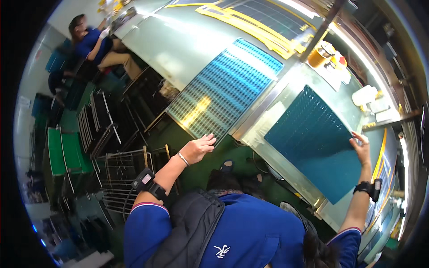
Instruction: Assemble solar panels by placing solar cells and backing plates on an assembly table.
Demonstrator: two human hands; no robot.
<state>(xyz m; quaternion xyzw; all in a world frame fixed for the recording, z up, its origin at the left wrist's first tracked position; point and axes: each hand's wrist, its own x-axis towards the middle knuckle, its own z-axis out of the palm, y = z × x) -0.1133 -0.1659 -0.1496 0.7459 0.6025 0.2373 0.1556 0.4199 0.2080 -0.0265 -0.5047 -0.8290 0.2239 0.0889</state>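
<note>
My left hand (199, 148) is at the near corner of a blue perforated-looking panel (228, 85), its fingers closed on the edge. Rows of small dark marks cover this panel, and its near end juts past the table's edge. On the right, a dark teal sheet (313, 143) lies flat on the bench, with small bright specks on its surface. My right hand (361, 149) pinches the right edge of that sheet between thumb and fingers. The undersides of both pieces are hidden.
A metal rail (263, 105) runs between the two pieces. Yellow-framed screens (263, 22) lie at the back. An orange tub (321, 56) and a white bottle (364, 95) stand far right. Wire racks (129, 178) stand on the left floor; a seated co-worker (96, 47) works beyond.
</note>
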